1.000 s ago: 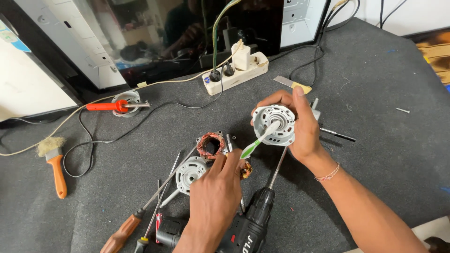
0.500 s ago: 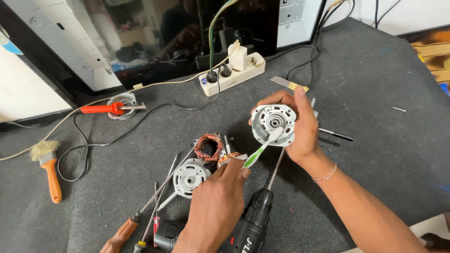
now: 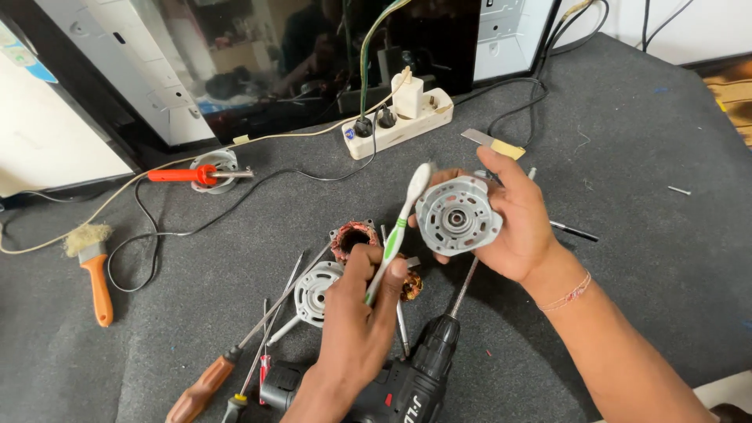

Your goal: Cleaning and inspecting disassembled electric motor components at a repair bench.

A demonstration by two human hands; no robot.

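Round grey motor end cover (image 3: 457, 217) is held above the middle of the table (image 3: 642, 235), face turned up toward the camera so its bearing hole is exposed. Right hand (image 3: 517, 223) grip is clamped around its rim. Toothbrush (image 3: 395, 235) is pinched in the left hand (image 3: 356, 317), bristles raised beside the cover. Copper-wound stator (image 3: 354, 239) is partly hidden behind the left fingers; cordless drill (image 3: 399, 384) is cut off at the near edge.

- My workbench (image 3: 650, 235) is covered in dark grey felt-like cloth.
- Ahead of me a glossy black panel (image 3: 258, 63) mirrors the room.
- A white wall (image 3: 47, 141) stands at my left.
- The light is even and bright.
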